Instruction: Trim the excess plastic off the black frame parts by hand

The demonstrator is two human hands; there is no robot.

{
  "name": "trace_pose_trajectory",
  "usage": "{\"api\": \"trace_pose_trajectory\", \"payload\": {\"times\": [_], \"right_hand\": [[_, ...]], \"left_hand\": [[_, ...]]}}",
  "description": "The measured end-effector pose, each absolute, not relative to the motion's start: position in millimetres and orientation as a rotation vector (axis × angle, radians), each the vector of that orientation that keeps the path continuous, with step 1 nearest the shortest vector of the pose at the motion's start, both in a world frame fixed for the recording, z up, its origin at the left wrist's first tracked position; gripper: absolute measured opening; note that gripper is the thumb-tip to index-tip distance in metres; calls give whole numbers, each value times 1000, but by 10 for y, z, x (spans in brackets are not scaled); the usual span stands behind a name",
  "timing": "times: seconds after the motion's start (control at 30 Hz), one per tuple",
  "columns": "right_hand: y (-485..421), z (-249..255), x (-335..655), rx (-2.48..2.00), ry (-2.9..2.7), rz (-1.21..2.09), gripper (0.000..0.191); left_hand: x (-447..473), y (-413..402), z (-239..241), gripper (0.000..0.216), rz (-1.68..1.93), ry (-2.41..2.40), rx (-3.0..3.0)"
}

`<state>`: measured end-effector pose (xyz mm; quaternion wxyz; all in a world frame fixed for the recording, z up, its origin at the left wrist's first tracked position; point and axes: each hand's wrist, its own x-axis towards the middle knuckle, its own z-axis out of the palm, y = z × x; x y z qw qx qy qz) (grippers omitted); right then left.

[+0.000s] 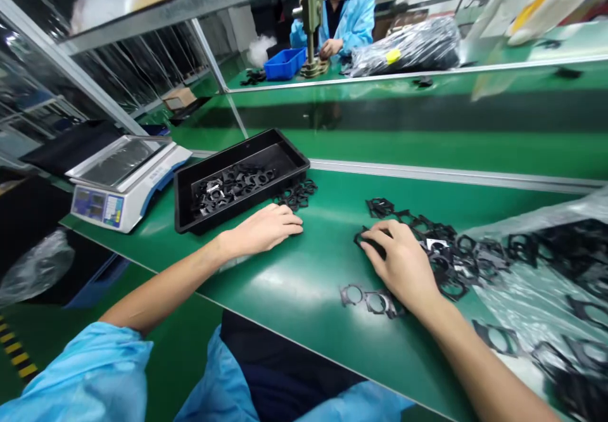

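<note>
My left hand (266, 227) lies low over the green table, palm down with its fingers stretched out and holding nothing visible. Just beyond its fingers is a small heap of black ring-shaped plastic parts (299, 194), beside a black tray (242, 203) that holds many more. Farther right, the thumb and fingers of my right hand (401, 257) close on a black ring-shaped part (360, 237), partly hidden by the fingers. A loose pile of the same parts (468, 257) spreads to the right of that hand. Several flat rings (377, 303) lie nearer me.
A white and blue scale (121, 181) stands left of the tray. Clear plastic sheeting (517, 289) with more black parts covers the right side. Behind a ledge, a co-worker in a blue smock (356, 13) sits at a bench press (311, 29) beside a blue bin (285, 64).
</note>
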<state>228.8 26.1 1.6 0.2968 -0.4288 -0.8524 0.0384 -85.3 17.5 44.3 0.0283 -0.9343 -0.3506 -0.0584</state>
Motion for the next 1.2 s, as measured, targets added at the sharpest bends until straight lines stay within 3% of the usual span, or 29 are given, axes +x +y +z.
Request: {"api": "trace_pose_trajectory", "payload": {"times": [0.17,0.33,0.43,0.57,0.73,0.83,1.2], "right_hand": [[95,95,2260,-1161,-2117,468,22],[2,66,2231,-1249,-2051,500,22],[-24,71,2211,-1258,-1970,574,21],[-43,99,2179,-1239,-1611,953,8],[-74,118,2112,-1221,-1413,1292,35],[-95,151,2060,-1200,-1211,1530,40],[-30,235,2024,-1279,-1184,1454,32]], "left_hand": [[-714,118,327,20,-178,-909,-2801],[-628,224,189,24,-441,-814,-2665],[-409,258,241,21,-760,-857,-2664],[-31,205,282,14,-1274,-980,-2653],[135,74,78,10,-1480,-896,-2755],[87,44,-5,12,-1520,-949,-2788],[12,85,51,7,-1628,-1038,-2723]]}}
